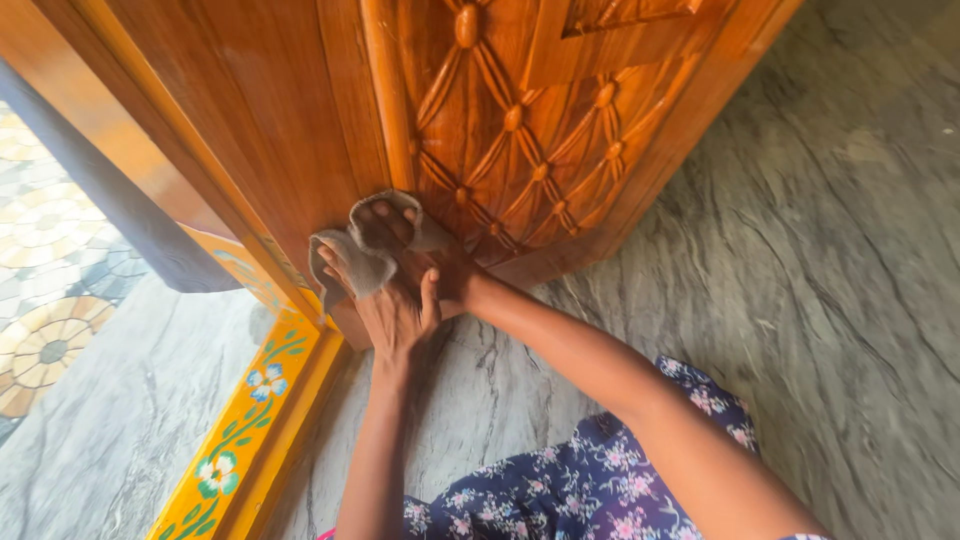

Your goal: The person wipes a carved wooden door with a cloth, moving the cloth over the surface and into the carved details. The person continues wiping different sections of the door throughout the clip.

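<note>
A carved wooden door [520, 120] with a raised diamond lattice stands open in front of me. Both my hands press a small grey-brown cloth [365, 255] against the door's bottom corner. My left hand [395, 310] lies flat under the cloth's lower part, thumb up. My right hand [430, 255] crosses over it, fingers tucked into the cloth's upper fold. The cloth hides most of my fingertips.
A yellow painted threshold [250, 420] with blue flowers runs along the floor at lower left. Grey marble floor [820, 250] spreads to the right. Patterned tiles [45, 300] lie outside at far left. My knee in a dark floral dress [600, 480] is at the bottom.
</note>
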